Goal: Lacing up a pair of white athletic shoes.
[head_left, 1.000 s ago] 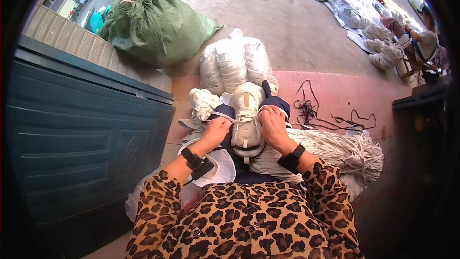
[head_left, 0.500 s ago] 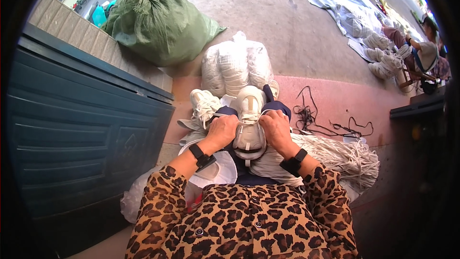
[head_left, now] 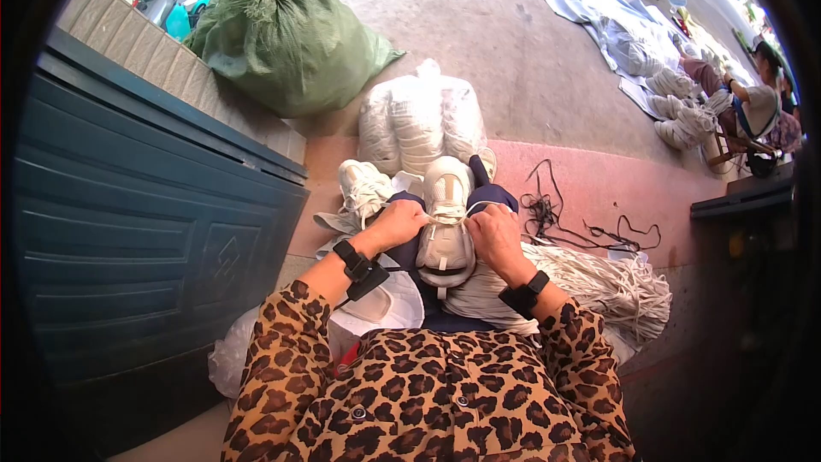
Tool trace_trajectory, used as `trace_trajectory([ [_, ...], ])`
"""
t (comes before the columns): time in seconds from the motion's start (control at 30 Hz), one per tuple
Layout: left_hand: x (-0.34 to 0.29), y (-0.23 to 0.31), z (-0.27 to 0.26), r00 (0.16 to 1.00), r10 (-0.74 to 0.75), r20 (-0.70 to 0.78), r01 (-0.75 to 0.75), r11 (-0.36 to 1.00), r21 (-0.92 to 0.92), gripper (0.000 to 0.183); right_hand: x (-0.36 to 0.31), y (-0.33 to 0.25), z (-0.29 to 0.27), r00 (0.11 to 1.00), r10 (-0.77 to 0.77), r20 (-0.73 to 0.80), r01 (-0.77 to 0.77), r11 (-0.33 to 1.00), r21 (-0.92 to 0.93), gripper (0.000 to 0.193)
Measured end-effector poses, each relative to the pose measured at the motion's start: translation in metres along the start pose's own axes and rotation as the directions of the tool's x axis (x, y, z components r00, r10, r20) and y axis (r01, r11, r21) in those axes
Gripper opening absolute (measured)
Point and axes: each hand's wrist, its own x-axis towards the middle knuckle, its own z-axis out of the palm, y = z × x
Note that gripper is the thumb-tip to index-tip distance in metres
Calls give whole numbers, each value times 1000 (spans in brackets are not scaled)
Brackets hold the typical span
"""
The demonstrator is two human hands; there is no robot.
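Observation:
A pale beige sneaker (head_left: 445, 252) rests between my knees with its toe pointing away from me. My left hand (head_left: 404, 221) pinches one end of its white shoelace (head_left: 445, 221), left of the shoe's opening. On the other side, my right hand (head_left: 494, 229) grips the opposite end, and the lace crosses over the tongue between them. A second light sneaker (head_left: 363, 188) with loose laces sits left of my knee. Right of my lap lies a thick bundle of white laces (head_left: 599, 287). A white brimmed hat (head_left: 385, 304) is under my left forearm.
Ahead stands a clear bag of white lace bundles (head_left: 421, 120), with a large green sack (head_left: 286, 43) behind it. Black laces (head_left: 547, 205) lie tangled on the pink floor. A dark blue door (head_left: 128, 248) borders my left. A seated person (head_left: 757, 103) is at far right.
Both hands stay on the lace ends, nearly in place. The right-hand lace now arches up in a loop beside the right hand. My view has shifted slightly.

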Motion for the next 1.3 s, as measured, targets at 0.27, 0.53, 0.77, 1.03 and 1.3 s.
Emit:
trace_trajectory([
  [0.27, -8, 2, 18, 976, 43, -211, -46, 999, -7, 24, 1, -2, 0, 1000, 0, 0, 0, 1000, 31, 17],
  [0.53, -30, 25, 12, 910, 250, -329, -74, 882, 466, 25, -4, -13, -14, 989, -40, 141, 54, 993, -101, 24],
  [0.77, -42, 22, 22, 919, 259, -297, -93, 875, 475, 27, -6, -5, 1, 995, 32, 91, -41, 993, 108, 13],
  [1.03, -9, 55, 22, 825, 518, -225, -368, 795, 482, 13, -15, -1, 6, 982, 187, -18, -165, 905, 392, 8],
  [1.3, 13, 47, 14, 823, 490, -286, -363, 842, 399, 7, 1, -8, -6, 970, -241, 26, 241, 971, 10, 9],
])
